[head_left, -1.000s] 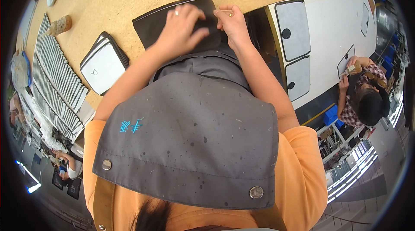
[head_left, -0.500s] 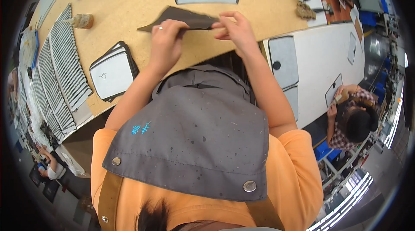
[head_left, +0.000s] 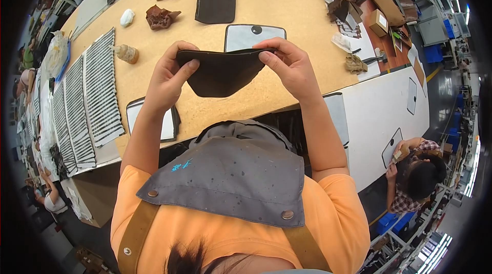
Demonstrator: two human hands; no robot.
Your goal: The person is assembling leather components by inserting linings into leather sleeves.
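Both my hands hold up a dark brown, nearly black flat panel (head_left: 223, 74) above the table, its wide edge toward the far side. My left hand (head_left: 171, 71) pinches its left corner between thumb and fingers. At the right corner my right hand (head_left: 287, 64) grips it the same way. Beyond it lies a light grey panel (head_left: 241, 39) with a dark border and a black round spot, partly covered by the held panel. Farther off rests another dark panel (head_left: 216, 3). Under my left forearm sits a stack of white, dark-edged panels (head_left: 168, 125), partly hidden.
Black-and-white striped strips (head_left: 102, 89) lie at the left, beside a bottle of amber liquid (head_left: 126, 54). A crumpled brown cloth (head_left: 161, 17) and a white lump (head_left: 127, 17) are behind. At the right, a co-worker (head_left: 420, 161) handles a panel at a white table (head_left: 376, 107).
The dark panel has been raised from the table and turned so its broad face shows. My right hand now grips its corner firmly. The view has tilted, revealing more of the table's far side.
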